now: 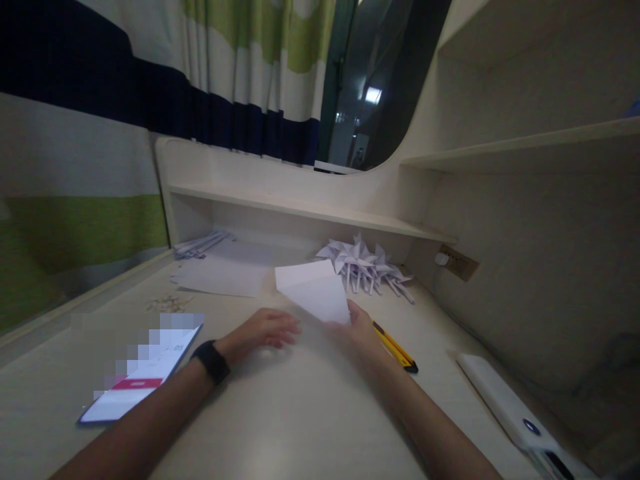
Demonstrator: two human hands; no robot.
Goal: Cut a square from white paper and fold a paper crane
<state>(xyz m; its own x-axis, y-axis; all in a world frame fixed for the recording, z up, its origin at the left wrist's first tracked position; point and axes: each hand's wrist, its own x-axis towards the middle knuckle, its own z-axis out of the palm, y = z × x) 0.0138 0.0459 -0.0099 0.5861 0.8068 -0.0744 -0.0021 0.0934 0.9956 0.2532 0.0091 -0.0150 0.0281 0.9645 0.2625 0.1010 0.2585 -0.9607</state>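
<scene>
Head view: hands (310, 330) on paper (315, 291).

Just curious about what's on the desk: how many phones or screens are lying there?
1: a phone with a lit screen lies flat on the desk, beside the left hand. The white device at the right shows no screen.

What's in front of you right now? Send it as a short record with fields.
surface: pale desk
left hand: flat on desk, touching sheet's near edge
right hand: holds white paper sheet, lifted
wrist: black band
left of arms: phone, screen lit
right of hand: yellow utility knife
behind: folded paper shapes, loose sheets
far right: white device
</scene>
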